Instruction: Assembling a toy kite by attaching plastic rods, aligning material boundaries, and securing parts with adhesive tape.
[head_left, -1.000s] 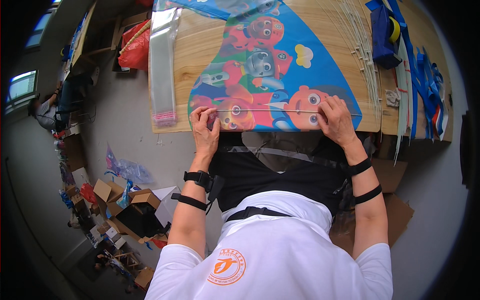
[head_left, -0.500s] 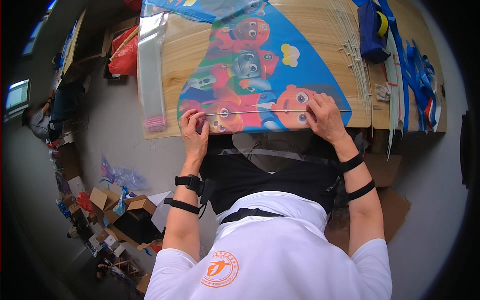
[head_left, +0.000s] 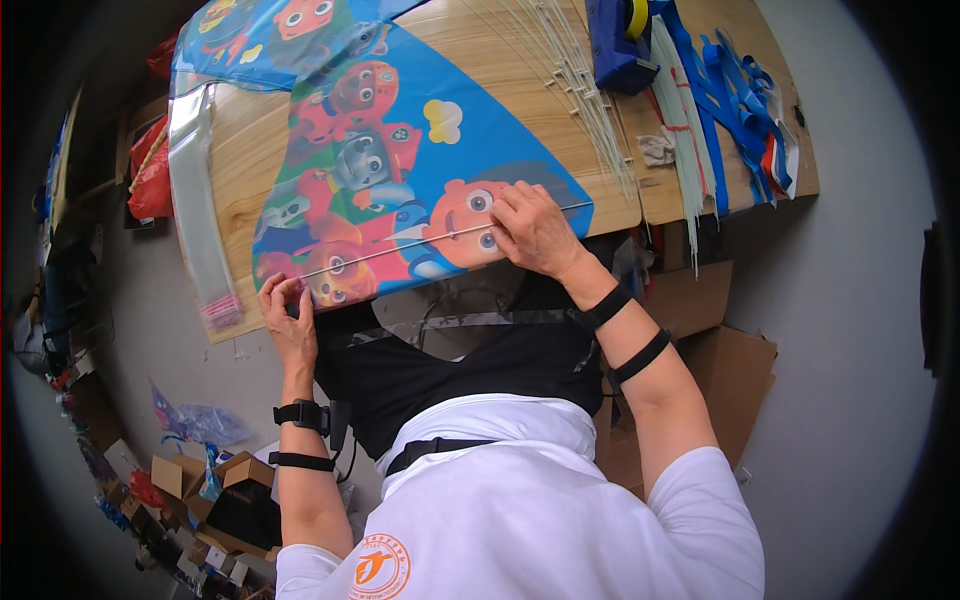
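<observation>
A blue kite-like sheet (head_left: 480,130) printed with cartoon characters and a cloud lies on the wooden table, its wide edge toward me. Across it, close to that near edge, runs a thin pale rod (head_left: 410,243). My left hand (head_left: 290,325) is closed at the rod's left end, thumb and fingertips pinched by the sheet's corner. Toward the right end, the fingers of my right hand (head_left: 540,235) are bent down and pinched on the rod, over the printed face. The fingertips partly hide what they grip.
Several thin white rods (head_left: 570,75) lie beyond the sheet, with a blue tape dispenser (head_left: 618,50), a bundle of pale strips (head_left: 680,130) and blue ribbons (head_left: 735,110) to the right. Clear plastic sleeves (head_left: 200,200) lie left. Cardboard boxes (head_left: 715,360) stand on the floor.
The whole view has turned, so table, sheet and hands appear farther left and tilted. Both hands keep about the same places along the rod.
</observation>
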